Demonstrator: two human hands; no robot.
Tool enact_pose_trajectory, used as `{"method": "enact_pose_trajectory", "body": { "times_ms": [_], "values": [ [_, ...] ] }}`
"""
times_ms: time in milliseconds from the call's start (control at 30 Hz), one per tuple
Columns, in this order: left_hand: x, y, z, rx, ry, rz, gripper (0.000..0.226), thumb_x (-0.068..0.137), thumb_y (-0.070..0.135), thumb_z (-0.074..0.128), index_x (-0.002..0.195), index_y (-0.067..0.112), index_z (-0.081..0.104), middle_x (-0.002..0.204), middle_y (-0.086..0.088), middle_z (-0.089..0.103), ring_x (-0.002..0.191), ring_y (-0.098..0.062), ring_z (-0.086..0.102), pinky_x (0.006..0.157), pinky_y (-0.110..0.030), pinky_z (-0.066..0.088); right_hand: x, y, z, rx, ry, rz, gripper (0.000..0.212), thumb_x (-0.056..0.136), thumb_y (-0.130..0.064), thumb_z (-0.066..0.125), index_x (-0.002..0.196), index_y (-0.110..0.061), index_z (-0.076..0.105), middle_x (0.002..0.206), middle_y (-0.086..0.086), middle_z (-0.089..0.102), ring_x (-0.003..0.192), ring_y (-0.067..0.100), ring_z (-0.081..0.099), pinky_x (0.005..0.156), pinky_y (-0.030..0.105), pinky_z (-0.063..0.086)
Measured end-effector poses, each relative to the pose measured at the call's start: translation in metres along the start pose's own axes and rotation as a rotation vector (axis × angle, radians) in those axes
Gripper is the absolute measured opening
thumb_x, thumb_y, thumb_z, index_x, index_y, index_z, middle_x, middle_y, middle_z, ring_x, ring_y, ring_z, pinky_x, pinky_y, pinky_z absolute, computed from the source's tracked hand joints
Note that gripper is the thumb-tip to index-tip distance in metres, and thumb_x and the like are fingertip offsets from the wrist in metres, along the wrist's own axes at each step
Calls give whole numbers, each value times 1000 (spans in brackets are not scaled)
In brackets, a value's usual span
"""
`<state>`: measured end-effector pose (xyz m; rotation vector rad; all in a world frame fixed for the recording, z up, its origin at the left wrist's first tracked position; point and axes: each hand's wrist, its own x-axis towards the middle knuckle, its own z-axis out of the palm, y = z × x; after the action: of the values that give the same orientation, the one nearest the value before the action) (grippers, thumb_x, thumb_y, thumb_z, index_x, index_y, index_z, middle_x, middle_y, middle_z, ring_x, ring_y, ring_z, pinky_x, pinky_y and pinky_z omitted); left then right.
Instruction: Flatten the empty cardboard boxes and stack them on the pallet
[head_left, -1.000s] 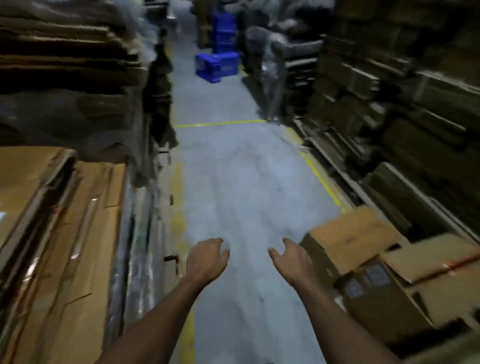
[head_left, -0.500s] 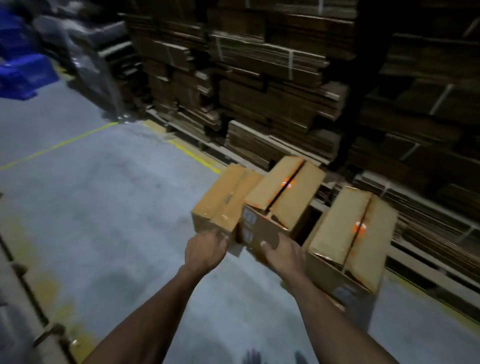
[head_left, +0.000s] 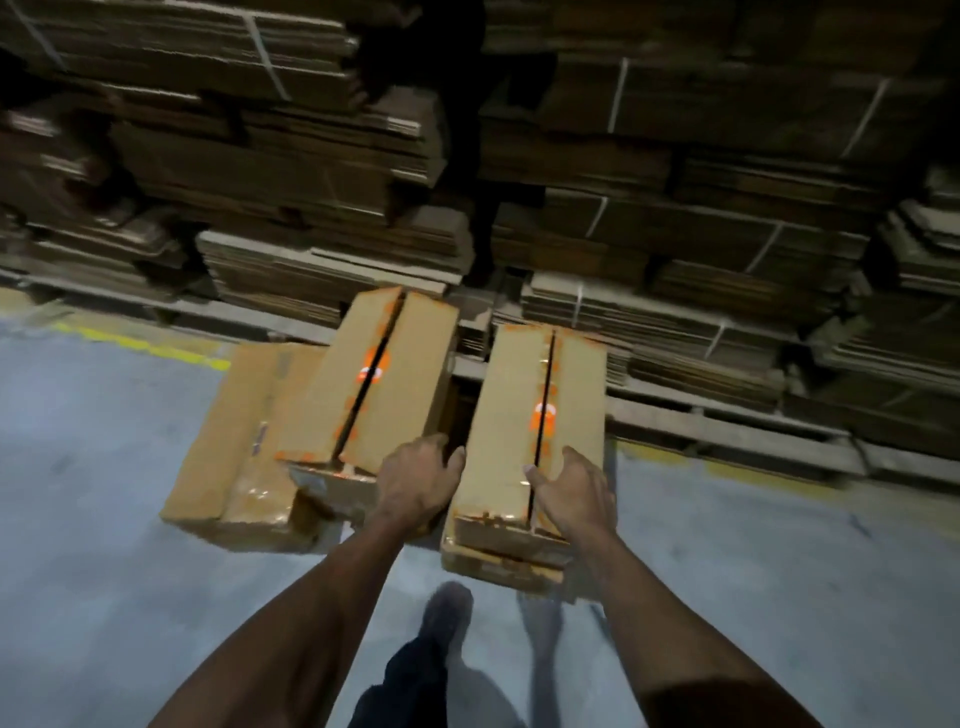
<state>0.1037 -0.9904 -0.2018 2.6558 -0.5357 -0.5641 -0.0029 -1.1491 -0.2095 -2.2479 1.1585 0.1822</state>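
Three brown cardboard boxes stand on the grey floor against the pallet row. The left box (head_left: 228, 436) lies low, and the middle box (head_left: 374, 384) leans tilted on it, top flaps closed with orange tape marks. The right box (head_left: 519, 415) stands apart, with a dark seam down its top. My left hand (head_left: 418, 483) hovers over the gap between the middle and right boxes, its thumb at the right box's left edge. My right hand (head_left: 571, 486) rests on the right box's near right flap, thumb by the seam, fingers loosely bent. Neither hand clasps anything.
Tall stacks of flattened, strapped cardboard (head_left: 675, 249) fill the back on wooden pallets (head_left: 727, 431). A yellow floor line (head_left: 140, 343) runs along the pallet edge. My shoe (head_left: 441, 613) and dark trouser leg show below, on bare concrete floor (head_left: 93, 519).
The view swung right from the aisle to the three boxes and closed in. My hands went from the middle box to the right box, the right hand now on its top.
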Motion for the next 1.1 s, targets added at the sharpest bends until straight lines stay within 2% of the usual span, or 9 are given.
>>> {"method": "enact_pose_trajectory", "body": {
  "times_ms": [267, 400, 500, 600, 700, 800, 900, 967, 1100],
  "values": [
    [183, 28, 81, -11, -155, 37, 58, 101, 53, 42, 144, 15, 45, 141, -10, 55, 126, -31, 54, 98, -39, 44, 159, 39, 24, 21, 39, 220, 80, 84, -70, 54, 145, -20, 46, 145, 7, 54, 132, 30, 49, 109, 46, 42],
    [253, 15, 138, 5, -235, -18, 68, 93, 65, 46, 137, 14, 46, 139, -12, 54, 124, -35, 53, 96, -43, 47, 227, 70, 57, -1, 25, 255, 84, 74, -79, 50, 137, -23, 51, 129, 5, 64, 119, 30, 59, 99, 45, 51],
    [291, 8, 173, 16, -289, -60, 95, 86, 73, 50, 152, 9, 25, 158, -12, 33, 139, -35, 40, 107, -48, 41, 271, 88, 79, -14, 46, 234, 93, 68, -83, 49, 133, -17, 51, 123, 8, 65, 113, 32, 62, 92, 45, 54],
    [318, 3, 201, 31, -334, -95, 112, 81, 76, 55, 157, 10, 6, 163, -11, 21, 144, -35, 33, 108, -50, 39, 309, 104, 96, -42, 25, 278, 101, 70, -77, 67, 140, -9, 40, 133, 13, 57, 121, 34, 55, 99, 47, 49],
    [333, -1, 220, 22, -367, -129, 116, 76, 75, 63, 155, 11, 8, 156, -17, 33, 134, -40, 45, 100, -51, 46, 331, 119, 113, -94, -49, 340, 113, 70, -82, 65, 147, -9, 26, 145, 16, 47, 132, 35, 46, 106, 48, 40],
    [343, -5, 232, 3, -365, -206, 117, 71, 73, 70, 150, 9, 13, 147, -18, 43, 124, -39, 53, 93, -48, 49, 340, 129, 129, -93, -44, 368, 110, 65, -85, 65, 139, -10, 33, 138, 16, 51, 126, 36, 51, 102, 49, 43],
    [347, -7, 240, -132, -343, -233, 103, 70, 63, 79, 136, 8, 23, 109, -8, 56, 102, -29, 57, 79, -40, 50, 343, 135, 138, 39, -27, 403, 111, 61, -82, 72, 138, -16, 27, 135, 14, 50, 121, 38, 54, 98, 53, 47],
    [347, -6, 242, -198, -336, -234, 96, 72, 54, 82, 133, 7, 24, 87, 5, 45, 95, -23, 53, 75, -36, 47, 344, 138, 141, 125, -23, 420, 109, 61, -78, 76, 138, -20, 25, 136, 12, 51, 119, 38, 56, 97, 54, 49],
    [341, -5, 234, -214, -321, -221, 94, 73, 55, 81, 132, 7, 25, 86, 6, 42, 96, -23, 53, 79, -38, 49, 339, 137, 138, 138, -4, 421, 107, 63, -76, 76, 139, -21, 26, 137, 11, 54, 120, 37, 58, 98, 50, 47]
  ]
}}
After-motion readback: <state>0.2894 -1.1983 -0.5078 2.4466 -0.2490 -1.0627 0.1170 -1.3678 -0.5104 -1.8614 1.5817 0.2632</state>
